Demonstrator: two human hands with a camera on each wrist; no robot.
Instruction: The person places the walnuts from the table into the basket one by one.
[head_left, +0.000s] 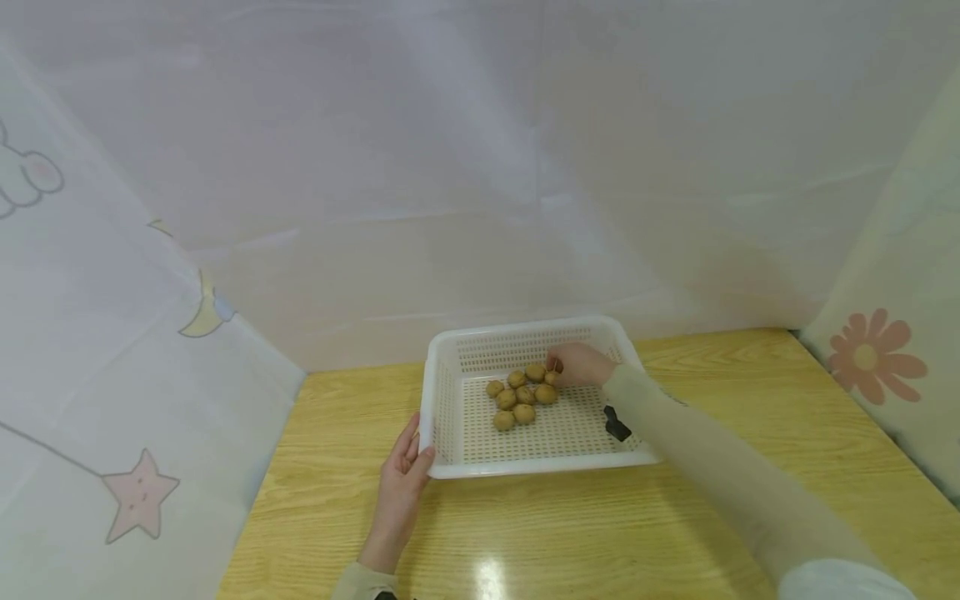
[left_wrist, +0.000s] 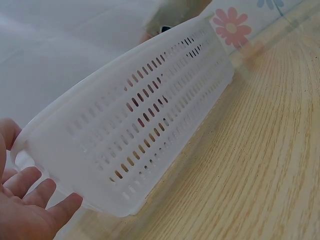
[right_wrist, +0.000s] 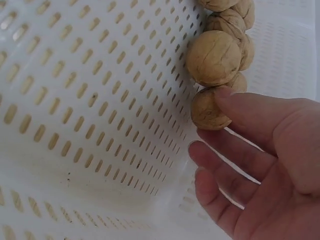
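A white perforated plastic basket stands on the table and holds several brown walnuts in a cluster. My left hand grips the basket's near left corner. In the left wrist view, the thumb is at the rim of the basket and the other fingers curl below it, outside the wall. Inside the basket, at the right end of the cluster, my right hand pinches one walnut between thumb and forefinger. That walnut sits right against its neighbours; the other fingers are loosely bent.
The wooden table reaches around the basket on its left, right and near sides. A pale cloth backdrop rises right behind the basket, with printed side panels at left and right. A small black device hangs at the right sleeve.
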